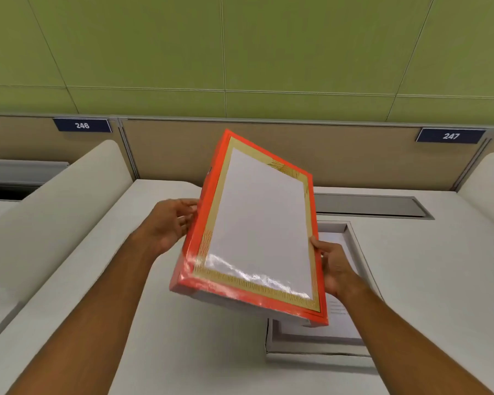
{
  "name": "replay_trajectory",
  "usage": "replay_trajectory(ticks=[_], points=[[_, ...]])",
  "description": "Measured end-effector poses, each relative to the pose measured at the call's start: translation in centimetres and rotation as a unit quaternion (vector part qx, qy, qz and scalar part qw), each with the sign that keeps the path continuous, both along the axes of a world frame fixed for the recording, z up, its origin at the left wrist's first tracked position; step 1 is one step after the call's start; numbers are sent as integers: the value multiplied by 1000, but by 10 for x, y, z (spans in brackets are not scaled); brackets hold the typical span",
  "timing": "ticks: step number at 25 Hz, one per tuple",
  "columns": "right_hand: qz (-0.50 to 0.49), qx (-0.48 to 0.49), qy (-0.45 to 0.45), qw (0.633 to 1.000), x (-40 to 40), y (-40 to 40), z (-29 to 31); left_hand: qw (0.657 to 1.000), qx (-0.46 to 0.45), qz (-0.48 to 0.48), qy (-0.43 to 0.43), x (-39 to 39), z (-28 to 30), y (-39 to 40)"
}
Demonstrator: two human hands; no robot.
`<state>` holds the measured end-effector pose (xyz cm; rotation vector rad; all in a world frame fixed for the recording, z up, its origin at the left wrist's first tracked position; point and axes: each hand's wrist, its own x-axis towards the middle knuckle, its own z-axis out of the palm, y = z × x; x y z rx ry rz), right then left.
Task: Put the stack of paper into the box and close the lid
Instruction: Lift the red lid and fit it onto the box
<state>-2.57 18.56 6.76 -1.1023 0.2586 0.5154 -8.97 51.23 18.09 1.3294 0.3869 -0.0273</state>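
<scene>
I hold a flat red lid with a gold border and a glossy white middle, tilted in the air above the desk. My left hand touches its left edge with the fingers spread along the side. My right hand grips its right edge near the lower corner. Beneath the lid, on the desk to the right, lies an open white box. Paper with faint printed lines shows inside it. The lid hides most of the box.
The white desk has a grey recessed slot at the back right. Cream curved dividers rise on the left and the far right. A tan partition behind carries the number plates 246 and 247.
</scene>
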Motion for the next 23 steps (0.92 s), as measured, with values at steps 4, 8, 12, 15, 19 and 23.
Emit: replay_trajectory(ticks=[4, 8, 12, 15, 19, 23], points=[[-30, -52, -18, 998, 6, -49, 0, 990, 103, -68, 66, 11, -42, -14], [-26, -100, -26, 994, 9, -98, 1, 984, 108, -92, 104, 28, -71, -46], [-45, -144, 0, 989, 12, -141, -9, 983, 88, -92, 134, 39, -96, -82], [-53, -181, 15, 982, 11, -161, -20, 981, 83, -81, 158, 42, -114, -107], [-47, -220, 26, 974, 11, -175, -35, 976, 101, -67, 180, 40, -128, -125], [-32, -229, 40, 972, 9, -180, -46, 974, 114, -60, 186, 38, -133, -138]])
